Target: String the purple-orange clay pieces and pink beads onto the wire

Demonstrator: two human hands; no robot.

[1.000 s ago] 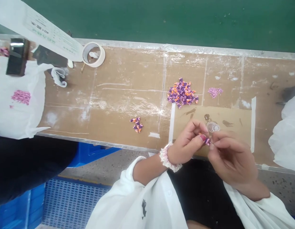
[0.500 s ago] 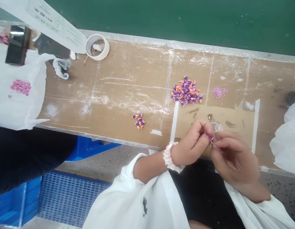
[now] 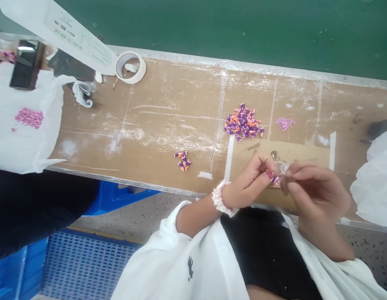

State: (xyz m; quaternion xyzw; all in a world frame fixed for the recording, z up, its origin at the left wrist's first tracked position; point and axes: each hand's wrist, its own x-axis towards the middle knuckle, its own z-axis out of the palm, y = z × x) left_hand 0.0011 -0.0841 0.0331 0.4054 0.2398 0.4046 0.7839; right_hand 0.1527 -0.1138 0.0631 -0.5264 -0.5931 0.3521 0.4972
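My left hand (image 3: 247, 185) pinches a small purple and pink piece (image 3: 275, 179) between thumb and fingertips over the near edge of the bench. My right hand (image 3: 315, 196) meets it from the right, fingers pressed together at that same piece; what it grips is too small to make out. Just beyond the fingertips lies a small clear round thing (image 3: 282, 167) on a taped cardboard patch (image 3: 308, 153). A heap of purple and orange pieces (image 3: 243, 123) lies further back, with a small pink pile (image 3: 285, 123) to its right. A few purple and orange pieces (image 3: 183, 160) lie left of my hands.
The brown worn bench (image 3: 156, 121) runs left to right against a green wall. A roll of white tape (image 3: 130, 66), a paper sheet (image 3: 65, 35) and a dark block (image 3: 26, 64) are at the far left. White bags lie at the left (image 3: 21, 137) and right (image 3: 374, 183). Blue crates (image 3: 87, 262) stand below.
Both hands stay joined at the small piece and have shifted slightly up and to the right in view. The right hand's fingers have lifted a little. The view has drifted.
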